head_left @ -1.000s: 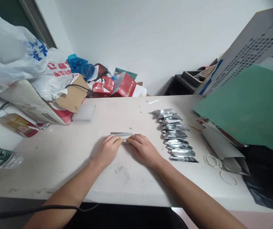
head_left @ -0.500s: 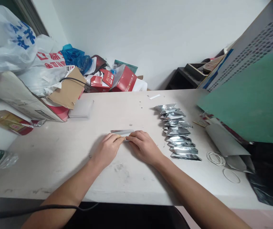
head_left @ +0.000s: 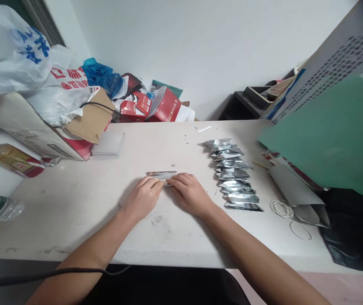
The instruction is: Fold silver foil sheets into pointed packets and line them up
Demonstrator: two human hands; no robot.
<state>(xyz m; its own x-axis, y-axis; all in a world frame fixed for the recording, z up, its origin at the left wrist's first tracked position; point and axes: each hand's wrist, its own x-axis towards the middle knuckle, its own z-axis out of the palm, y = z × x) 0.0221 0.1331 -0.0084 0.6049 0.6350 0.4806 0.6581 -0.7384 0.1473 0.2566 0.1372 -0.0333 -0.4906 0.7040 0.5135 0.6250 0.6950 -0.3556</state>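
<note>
My left hand [head_left: 146, 195] and my right hand [head_left: 190, 192] meet at the middle of the table. Their fingertips pinch and press the near edge of a small silver foil paper sheet [head_left: 162, 174], which lies flat on the tabletop. The fingers hide much of the sheet, with its far edge showing above them. To the right of my right hand, several folded silver foil pieces [head_left: 234, 174] overlap in a row that runs away from me.
White rubber bands [head_left: 281, 209] and a grey paper bag [head_left: 295, 192] lie at the right, beside a green panel [head_left: 327, 140]. Folded clear plastic [head_left: 108, 144], a cardboard box [head_left: 38, 127] and bottles [head_left: 13, 160] stand left. Red boxes [head_left: 169, 106] are piled behind. A dark cable [head_left: 57, 271] crosses my left forearm.
The view has shifted slightly. Both hands stay in nearly the same place on the foil paper, fingertips still pressed together at its near edge.
</note>
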